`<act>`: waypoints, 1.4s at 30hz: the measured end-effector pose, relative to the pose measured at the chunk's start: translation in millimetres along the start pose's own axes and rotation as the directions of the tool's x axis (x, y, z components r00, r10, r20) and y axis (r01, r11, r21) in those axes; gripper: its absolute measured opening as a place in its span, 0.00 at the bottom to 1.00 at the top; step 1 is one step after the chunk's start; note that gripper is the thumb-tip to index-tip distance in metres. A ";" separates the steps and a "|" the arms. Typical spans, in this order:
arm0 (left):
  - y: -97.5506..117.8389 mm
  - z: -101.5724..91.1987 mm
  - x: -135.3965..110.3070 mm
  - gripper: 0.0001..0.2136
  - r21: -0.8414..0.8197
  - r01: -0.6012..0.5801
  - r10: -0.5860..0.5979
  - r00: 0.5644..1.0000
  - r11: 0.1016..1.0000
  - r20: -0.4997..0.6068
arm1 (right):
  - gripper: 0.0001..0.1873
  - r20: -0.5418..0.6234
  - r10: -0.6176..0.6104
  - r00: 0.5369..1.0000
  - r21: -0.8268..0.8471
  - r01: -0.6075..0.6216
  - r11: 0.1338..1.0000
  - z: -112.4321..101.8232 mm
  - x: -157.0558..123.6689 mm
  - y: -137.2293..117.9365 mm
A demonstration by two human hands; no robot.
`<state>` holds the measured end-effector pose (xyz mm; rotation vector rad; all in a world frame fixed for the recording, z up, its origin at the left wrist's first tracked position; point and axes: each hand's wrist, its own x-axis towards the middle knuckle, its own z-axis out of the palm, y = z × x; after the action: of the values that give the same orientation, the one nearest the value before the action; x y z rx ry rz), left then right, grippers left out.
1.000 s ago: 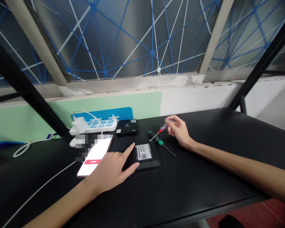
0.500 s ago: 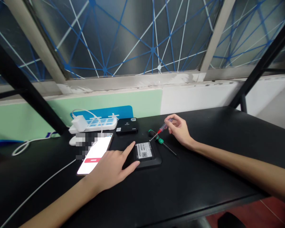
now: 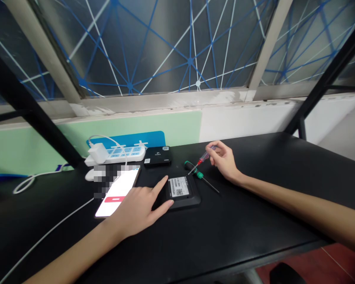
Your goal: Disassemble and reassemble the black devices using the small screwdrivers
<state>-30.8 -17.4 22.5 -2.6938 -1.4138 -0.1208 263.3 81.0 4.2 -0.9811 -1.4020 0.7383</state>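
Note:
A flat black device (image 3: 192, 200) with a white printed label lies on the dark table. My left hand (image 3: 142, 207) reaches over a lit phone (image 3: 129, 179), its thumb and forefinger spread against the device's left side. In the fingers of my right hand (image 3: 223, 161) is a screwdriver (image 3: 205, 157) with a clear purplish handle and a red collar. Its shaft slants down to the left, the tip at the device's upper right corner; whether it touches cannot be made out. Beneath that shaft lies a second screwdriver (image 3: 200, 175) with a black and green handle.
Behind the device sits a black box (image 3: 157, 156). A white power strip (image 3: 139, 152) with a plugged-in charger (image 3: 98, 153) stands to its left, near a white mouse (image 3: 90, 174). A white cable (image 3: 51, 238) crosses the table's left side. Black frame posts rise at both sides.
The screwdriver in my right hand has shifted very slightly right and up, its tip moving a little toward the device's corner edge. My left hand holds its place.

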 end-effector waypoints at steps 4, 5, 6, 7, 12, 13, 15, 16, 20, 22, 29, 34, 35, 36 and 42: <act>-0.3 0.2 0.4 0.31 -0.003 -0.003 0.003 1.000 1.000 0.002 | 0.14 0.018 0.014 1.000 0.008 -0.014 1.000 0.0 0.1 0.3; -0.4 0.3 0.5 0.31 -0.002 -0.005 0.005 1.000 1.000 0.001 | 0.14 0.021 0.016 1.000 0.007 -0.016 1.000 0.1 -0.1 0.2; -0.4 0.3 0.7 0.31 0.000 -0.006 0.006 1.000 1.000 0.000 | 0.14 0.023 0.017 1.000 0.008 -0.017 1.000 0.2 -0.3 -0.1; -0.4 0.2 0.8 0.31 0.003 -0.005 0.005 1.000 1.000 0.000 | 0.14 0.025 0.016 1.000 0.009 -0.016 1.000 0.4 -0.7 -0.4; 0.3 -1.8 0.9 0.31 0.003 -0.002 0.002 1.000 1.000 0.011 | 0.13 0.029 0.007 1.000 0.015 -0.007 1.000 0.7 -1.4 -2.3; 0.5 -1.9 0.8 0.31 0.002 -0.002 0.002 1.000 1.000 0.012 | 0.13 0.024 0.007 1.000 0.015 -0.007 1.000 0.7 -1.2 -2.3; 0.7 -1.6 0.7 0.31 0.005 0.001 -0.001 1.000 1.000 0.012 | 0.14 0.007 0.006 1.000 0.025 -0.006 1.000 1.0 -0.9 -2.6; 0.7 -1.1 0.8 0.31 0.008 0.004 -0.004 1.000 1.000 0.011 | 0.14 0.001 0.007 1.000 0.035 -0.007 0.999 1.3 -1.2 -3.1; 0.5 1.0 1.5 0.31 0.017 0.017 -0.017 1.000 1.000 -0.007 | 0.14 0.080 0.032 0.996 0.085 -0.039 0.996 4.9 -6.9 -9.4; 0.3 1.3 1.9 0.31 0.011 0.020 -0.020 1.000 1.000 -0.011 | 0.14 0.164 0.044 0.985 0.108 -0.062 0.992 7.6 -11.8 -14.5; 0.5 -1.4 2.5 0.36 0.053 0.025 -0.024 1.000 0.998 -0.004 | 0.13 0.280 0.052 0.959 0.141 -0.094 0.985 14.2 -22.7 -25.6; 1.6 -3.9 2.0 0.36 0.071 0.031 -0.032 0.999 0.997 0.023 | 0.15 0.204 0.057 0.977 0.143 -0.087 0.986 15.0 -22.0 -25.9; 1.9 -4.3 1.9 0.36 0.070 0.036 -0.038 0.999 0.997 0.025 | 0.15 0.196 0.062 0.979 0.141 -0.091 0.986 15.0 -21.7 -25.6; 2.2 -4.5 1.8 0.37 0.071 0.042 -0.044 0.999 0.997 0.025 | 0.15 0.196 0.070 0.978 0.139 -0.099 0.985 15.1 -21.6 -25.3; 4.3 -4.4 1.7 0.37 0.102 0.068 -0.070 0.997 0.993 0.014 | 0.16 0.281 0.106 0.954 0.118 -0.144 0.983 16.0 -23.4 -23.6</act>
<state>-26.4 -18.9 26.9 -2.5722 -1.4762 -0.0303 242.9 51.7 13.1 -0.8898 -1.5128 1.0848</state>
